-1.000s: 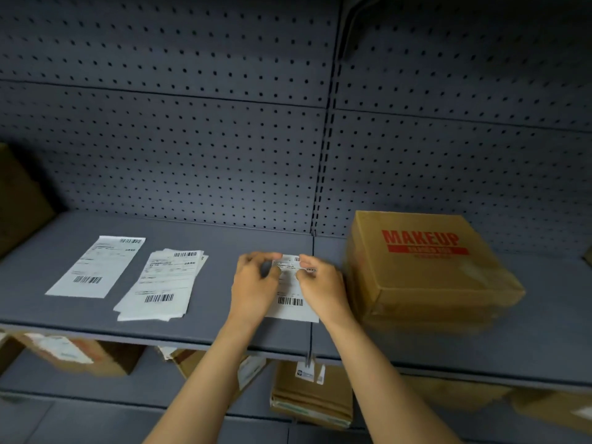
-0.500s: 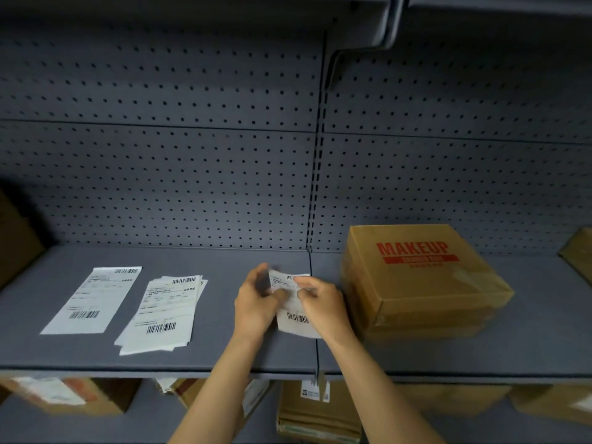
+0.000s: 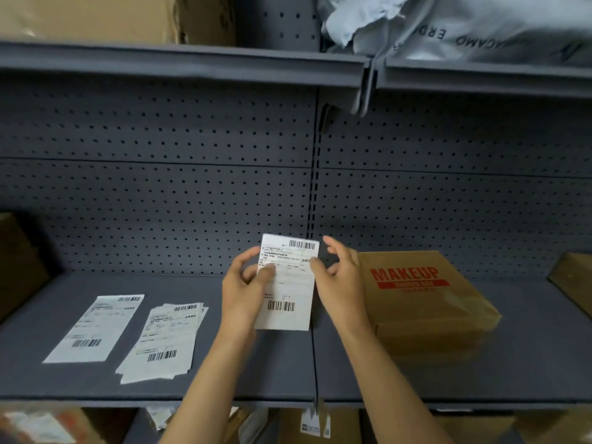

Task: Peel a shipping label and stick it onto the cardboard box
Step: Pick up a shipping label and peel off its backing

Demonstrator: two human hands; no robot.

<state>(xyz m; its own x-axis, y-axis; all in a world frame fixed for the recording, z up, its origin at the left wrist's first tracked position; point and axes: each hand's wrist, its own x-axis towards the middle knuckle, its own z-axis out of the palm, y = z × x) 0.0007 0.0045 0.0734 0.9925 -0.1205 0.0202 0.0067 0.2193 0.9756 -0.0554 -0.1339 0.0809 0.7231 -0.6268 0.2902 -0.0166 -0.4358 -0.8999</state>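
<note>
I hold a white shipping label (image 3: 288, 290) upright above the grey shelf (image 3: 224, 373), its printed face and barcodes toward me. My left hand (image 3: 242, 293) pinches its left edge, thumb on the front. My right hand (image 3: 339, 283) touches the label's right edge with the thumb, the other fingers spread. Just right of my hands sits the brown cardboard box (image 3: 423, 302) with red MAKEUP lettering on its lid, flat on the shelf.
A single label sheet (image 3: 93, 328) and a loose stack of labels (image 3: 163, 341) lie on the shelf's left half. Pegboard backs the shelf. Another box edge (image 3: 573, 280) shows at far right. An upper shelf holds a box and a grey bag.
Both hands lifted the label off the shelf and tilted it upright toward me. The head camera tipped upward, bringing the upper shelf into view.
</note>
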